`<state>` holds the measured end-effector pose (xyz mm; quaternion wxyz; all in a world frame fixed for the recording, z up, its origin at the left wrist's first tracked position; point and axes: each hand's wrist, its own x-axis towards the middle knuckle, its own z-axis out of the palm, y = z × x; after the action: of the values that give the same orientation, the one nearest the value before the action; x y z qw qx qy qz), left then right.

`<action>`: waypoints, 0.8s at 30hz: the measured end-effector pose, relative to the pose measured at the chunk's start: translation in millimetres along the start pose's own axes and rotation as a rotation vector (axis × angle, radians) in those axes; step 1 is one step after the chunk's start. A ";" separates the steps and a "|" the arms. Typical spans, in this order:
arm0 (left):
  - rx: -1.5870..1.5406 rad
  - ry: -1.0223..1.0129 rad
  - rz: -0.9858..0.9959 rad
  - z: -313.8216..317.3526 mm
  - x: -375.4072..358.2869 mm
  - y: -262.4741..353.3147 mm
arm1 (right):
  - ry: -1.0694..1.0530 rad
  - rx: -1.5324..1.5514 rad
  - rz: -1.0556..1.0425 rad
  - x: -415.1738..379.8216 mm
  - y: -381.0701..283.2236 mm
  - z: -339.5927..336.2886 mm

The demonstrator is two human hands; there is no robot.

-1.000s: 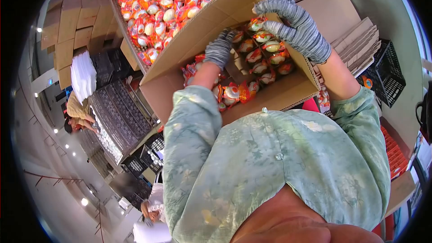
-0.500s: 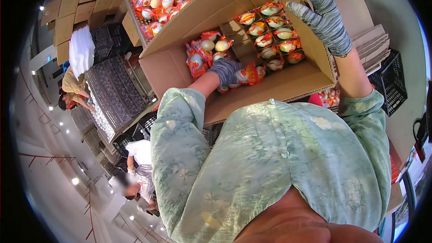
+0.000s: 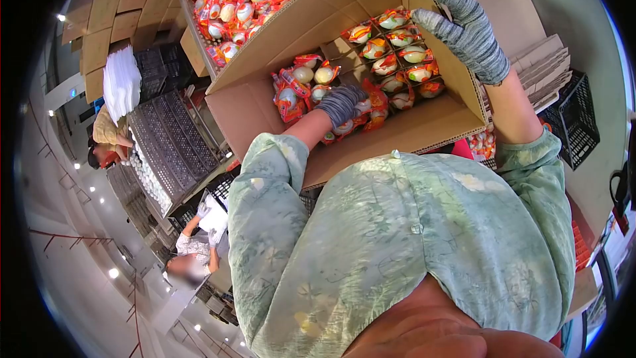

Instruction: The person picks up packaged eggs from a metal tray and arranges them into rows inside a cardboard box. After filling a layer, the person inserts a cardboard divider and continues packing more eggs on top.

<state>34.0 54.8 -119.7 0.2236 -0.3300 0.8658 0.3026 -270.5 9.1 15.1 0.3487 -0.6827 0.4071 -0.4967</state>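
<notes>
The left hand [image 3: 340, 103], in a grey knitted glove, reaches into the open brown cardboard box [image 3: 404, 129], its fingers curled on an orange-wrapped egg packet [image 3: 371, 103] at the box's 7 o'clock; how firmly they pinch it I cannot tell. The right hand [image 3: 460, 23] clamps the box wall at 2 o'clock, fingers spread. The packets are probably light, slippery-filmed and fragile; each is best cupped around its middle, not squeezed.
</notes>
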 end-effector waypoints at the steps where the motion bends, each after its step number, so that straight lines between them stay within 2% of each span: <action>1: 0.044 -0.008 0.084 0.6 1.8 -0.9 | 0.006 0.007 0.000 1.4 -0.8 -0.4; 4: 0.067 -0.122 -0.016 -13.9 5.8 17.4 | -0.025 -0.041 -0.034 2.6 1.8 -2.3; 7: 0.111 -0.086 -0.127 -6.0 1.0 32.5 | -0.018 -0.091 -0.037 3.1 3.3 0.9; 10: -0.020 -0.186 -0.184 -20.1 3.8 29.7 | -0.005 -0.084 -0.063 0.3 8.1 1.1; 13: -0.242 -0.189 -0.154 -58.0 -4.1 32.2 | -0.015 -0.115 -0.059 2.2 4.0 -0.2; 14: -0.463 -0.057 -0.125 -43.6 -8.2 14.1 | -0.023 -0.101 -0.056 1.9 4.8 0.7; 17: -1.118 -0.253 -0.346 -36.5 -8.4 -1.4 | -0.035 -0.074 -0.059 1.8 6.2 0.0; 18: -1.441 -0.298 -0.419 -8.4 -3.3 -18.6 | -0.030 -0.072 -0.062 2.2 5.8 0.0; 21: -1.485 -0.422 -0.618 10.0 2.3 -25.8 | -0.016 -0.070 -0.061 1.1 6.5 1.0; 22: -1.339 -0.430 -0.677 15.7 9.9 -25.1 | -0.013 -0.070 -0.057 0.5 6.8 1.0; 24: -0.671 -0.235 -0.488 19.5 14.6 -22.0 | -0.006 -0.070 -0.060 0.4 7.3 1.1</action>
<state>43.2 48.4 -150.5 0.2659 -0.5429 0.5845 0.5412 -270.9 5.7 8.6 0.3110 -0.7079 0.4025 -0.4901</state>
